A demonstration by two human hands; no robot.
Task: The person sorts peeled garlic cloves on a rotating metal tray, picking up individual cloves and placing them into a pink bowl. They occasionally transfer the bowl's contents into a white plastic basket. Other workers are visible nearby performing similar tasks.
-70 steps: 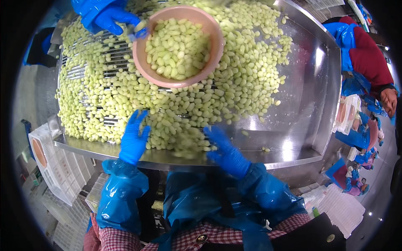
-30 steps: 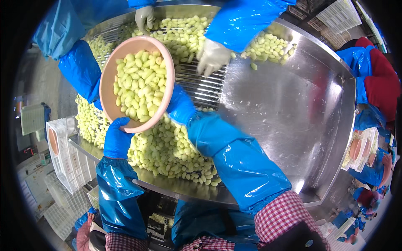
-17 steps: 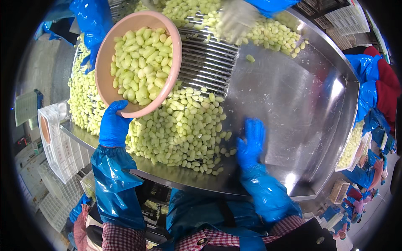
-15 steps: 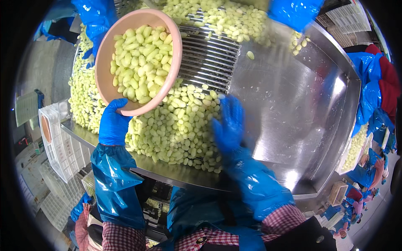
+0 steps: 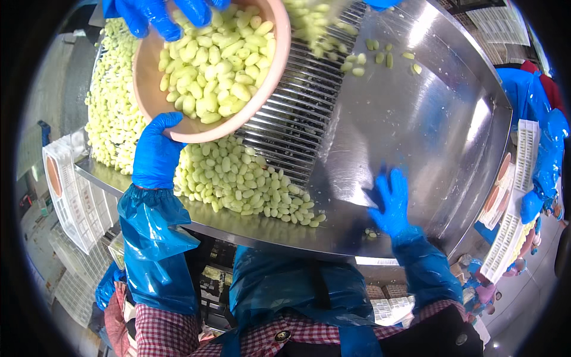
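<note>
My left hand [image 5: 156, 153], in a blue glove, grips the near rim of a pink basin [image 5: 279, 64]. Pale green grapes [image 5: 221, 70] fill the basin, which is tilted so its inside faces me. Over the bare steel tabletop at the right, my right hand [image 5: 391, 205], also gloved in blue, holds nothing and has its fingers spread. A few small grapes [image 5: 371, 233] lie just beside its wrist. Another person's gloved hand [image 5: 157, 15] reaches over the far left rim of the basin, above the grapes.
Loose grapes [image 5: 241, 181] are heaped on the steel table [image 5: 357, 157] below the basin, with more along the left. A slatted grate [image 5: 297, 107] runs through the middle. White crates [image 5: 80, 202] stand at the left. Co-workers in blue sleeves [image 5: 544, 149] and a long white crate [image 5: 513, 232] are at the right.
My right hand has moved right, away from the heap, which now reaches less far over the grate. The basin sits slightly farther off, and the other person's hand has come over its rim.
</note>
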